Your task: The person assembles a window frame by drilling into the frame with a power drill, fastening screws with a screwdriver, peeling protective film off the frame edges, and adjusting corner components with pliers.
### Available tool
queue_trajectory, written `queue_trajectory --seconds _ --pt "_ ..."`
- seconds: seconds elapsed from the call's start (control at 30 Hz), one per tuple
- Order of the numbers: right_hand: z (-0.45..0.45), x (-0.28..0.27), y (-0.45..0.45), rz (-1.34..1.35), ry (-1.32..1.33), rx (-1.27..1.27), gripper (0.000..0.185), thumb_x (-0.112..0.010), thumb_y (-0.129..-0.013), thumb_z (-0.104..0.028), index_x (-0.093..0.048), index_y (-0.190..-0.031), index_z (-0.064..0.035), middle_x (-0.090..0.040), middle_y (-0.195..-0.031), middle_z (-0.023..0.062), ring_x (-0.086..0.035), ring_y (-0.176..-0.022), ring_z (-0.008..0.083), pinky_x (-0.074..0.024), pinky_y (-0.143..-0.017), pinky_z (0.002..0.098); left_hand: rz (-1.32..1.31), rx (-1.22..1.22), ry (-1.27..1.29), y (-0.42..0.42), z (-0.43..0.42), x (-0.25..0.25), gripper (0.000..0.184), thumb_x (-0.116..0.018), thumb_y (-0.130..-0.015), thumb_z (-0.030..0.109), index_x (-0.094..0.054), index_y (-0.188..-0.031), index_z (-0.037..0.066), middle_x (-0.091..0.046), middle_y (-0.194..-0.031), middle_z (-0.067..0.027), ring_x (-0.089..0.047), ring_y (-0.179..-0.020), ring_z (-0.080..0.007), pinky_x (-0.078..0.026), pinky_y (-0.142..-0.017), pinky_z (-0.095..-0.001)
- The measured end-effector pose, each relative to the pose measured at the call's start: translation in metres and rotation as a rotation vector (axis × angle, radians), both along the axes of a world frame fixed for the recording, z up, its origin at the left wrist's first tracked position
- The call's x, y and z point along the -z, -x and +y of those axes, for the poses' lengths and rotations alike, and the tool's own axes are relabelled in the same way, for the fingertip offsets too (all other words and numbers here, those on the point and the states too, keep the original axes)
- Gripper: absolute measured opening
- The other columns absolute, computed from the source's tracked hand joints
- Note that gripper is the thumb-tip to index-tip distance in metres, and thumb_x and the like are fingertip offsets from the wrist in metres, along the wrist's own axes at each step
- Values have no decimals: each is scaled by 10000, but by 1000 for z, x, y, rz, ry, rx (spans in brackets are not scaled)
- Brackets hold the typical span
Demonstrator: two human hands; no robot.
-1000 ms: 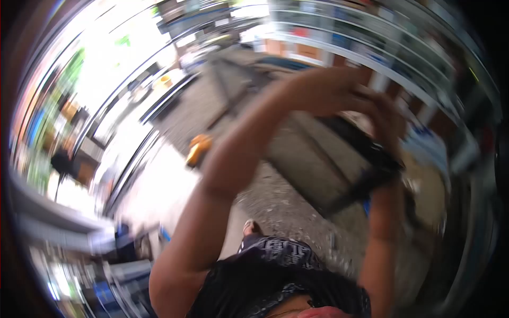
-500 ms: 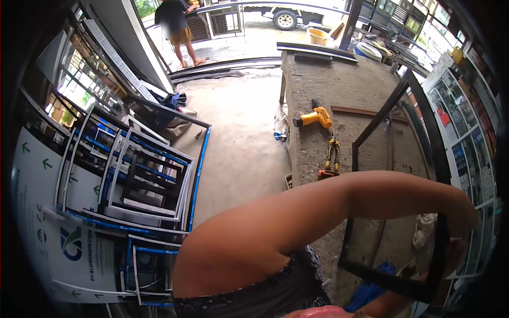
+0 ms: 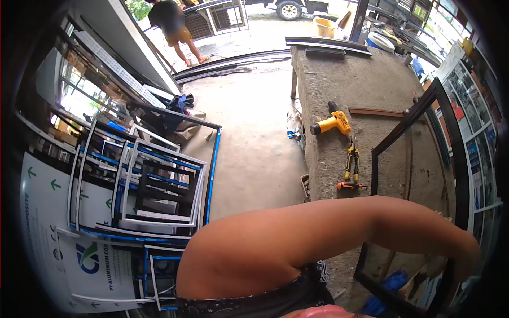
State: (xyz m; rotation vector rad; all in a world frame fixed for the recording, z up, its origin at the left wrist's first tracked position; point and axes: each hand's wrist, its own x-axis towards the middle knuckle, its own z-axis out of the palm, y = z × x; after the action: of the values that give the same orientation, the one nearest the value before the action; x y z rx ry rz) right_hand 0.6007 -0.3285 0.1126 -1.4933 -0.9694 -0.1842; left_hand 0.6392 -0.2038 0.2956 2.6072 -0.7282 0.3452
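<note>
My left arm stretches across the view to the right, over a black rectangular frame (image 3: 457, 138) tilted up at the workbench (image 3: 344, 79). At the dim right edge, my left hand (image 3: 467, 259) is by the frame's near right side; its fingers do not show clearly. My right hand is out of sight. On the bench left of the frame lie a yellow cordless drill (image 3: 335, 123), pliers with yellow-and-black handles (image 3: 349, 163) and an orange-handled screwdriver (image 3: 349, 186). Through the frame's lower part shows something blue and crumpled, maybe cloth (image 3: 389, 289).
White, black and blue-edged frames (image 3: 214, 169) lean in a stack at left, beside a printed panel (image 3: 42, 212). Dark metal lengths (image 3: 326, 52) lie at the bench's far end. Beyond the doorway a person (image 3: 177, 32) stands near a vehicle and a yellow tub (image 3: 324, 26).
The view has shifted, so the bench, tools and frame appear farther right and mostly lower. My right forearm, visible before at the bottom, no longer shows. My left arm remains stretched toward the frame.
</note>
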Motion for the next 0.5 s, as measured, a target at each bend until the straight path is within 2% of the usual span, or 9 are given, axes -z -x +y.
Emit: queue_trajectory --seconds 0.07,0.17,0.33,0.5 --pt "2 4 8 7 5 23 336 -620 -926 -297 -650 -1088 -4 -681 -959 113 -655 -828 199 -522 -722 335 7 57 11 6 4 2 479 -575 -894 441 -678 -1193 82 -635 -1256 -130 -600 -1144 -333 -500 -913 -474" --pt "8 10 17 19 19 36 354 -621 -924 -317 -652 -1086 -4 -680 -957 116 -656 -821 204 -523 -713 340 -155 67 -98 17 4 8 423 -544 -920 387 -675 -1168 70 -640 -1205 -124 -607 -1099 -316 -502 -894 -456" --pt "12 18 22 48 53 54 385 -623 -921 -351 -654 -1084 -4 -680 -954 123 -657 -810 214 -523 -698 348 -428 -57 -316 37 -3 12 344 -493 -964 297 -670 -1127 51 -649 -1121 -113 -618 -1022 -288 -506 -864 -426" --pt "13 23 31 53 63 79 416 -624 -918 -385 -657 -1081 -4 -680 -952 129 -658 -798 223 -523 -682 356 -565 -156 -446 47 -14 12 294 -442 -1008 207 -665 -1086 32 -658 -1037 -103 -629 -945 -261 -510 -833 -397"
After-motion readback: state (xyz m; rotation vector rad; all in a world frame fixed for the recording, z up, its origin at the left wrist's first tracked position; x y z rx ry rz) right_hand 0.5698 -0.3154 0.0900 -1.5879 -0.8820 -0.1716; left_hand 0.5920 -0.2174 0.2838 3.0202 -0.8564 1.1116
